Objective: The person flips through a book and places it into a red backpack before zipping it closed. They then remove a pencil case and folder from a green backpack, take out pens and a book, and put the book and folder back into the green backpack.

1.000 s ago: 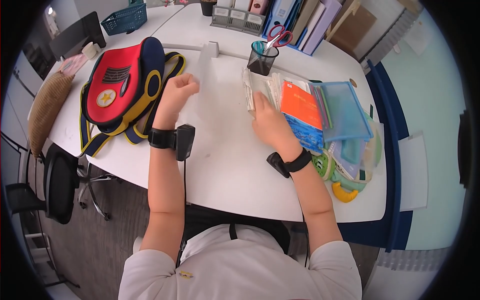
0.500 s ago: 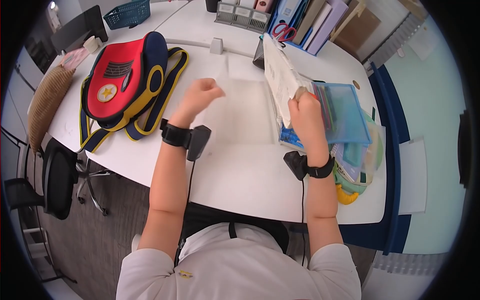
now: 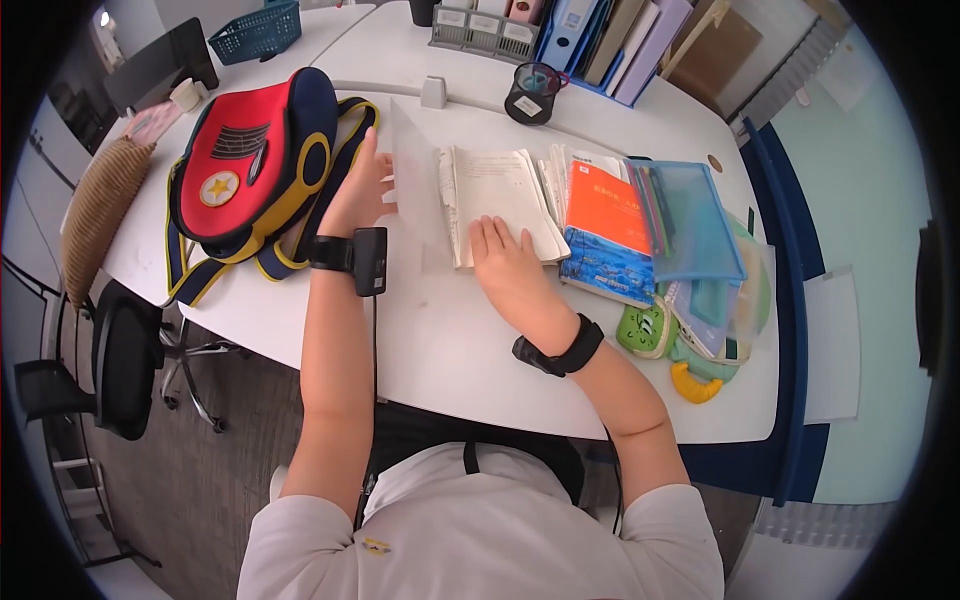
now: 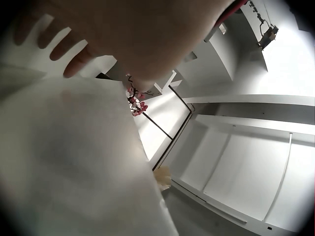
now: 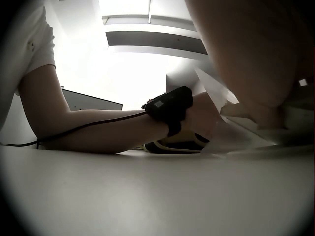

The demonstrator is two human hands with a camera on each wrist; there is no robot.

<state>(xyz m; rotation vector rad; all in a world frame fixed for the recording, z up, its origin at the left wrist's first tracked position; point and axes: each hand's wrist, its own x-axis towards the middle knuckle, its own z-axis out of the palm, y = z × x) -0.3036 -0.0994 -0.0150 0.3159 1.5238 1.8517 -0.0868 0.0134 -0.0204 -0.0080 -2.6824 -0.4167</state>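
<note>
A worn book (image 3: 497,185) with off-white pages lies on the table, partly over a translucent sheet (image 3: 415,190). My right hand (image 3: 515,285) rests on the lower part of the book with its fingers extended. To the left, the sheet's flap stands raised, and my left hand (image 3: 358,195) is beside its outer side with fingers extended. In the left wrist view the sheet (image 4: 83,152) fills the lower left, below the spread fingers of the left hand (image 4: 123,34). The right wrist view shows the right hand (image 5: 256,64) over the book's edge (image 5: 246,118).
A red and navy backpack (image 3: 225,170) lies at the left. Right of the book are an orange and blue book (image 3: 607,225), a blue translucent pouch (image 3: 700,225) and a green case (image 3: 645,328). A mesh pen cup (image 3: 531,95) and upright folders (image 3: 610,45) stand behind.
The book, held tilted up in my right hand half a second ago, now lies flat further left. My right hand has flattened onto it. My left hand has moved left and its fingers have straightened.
</note>
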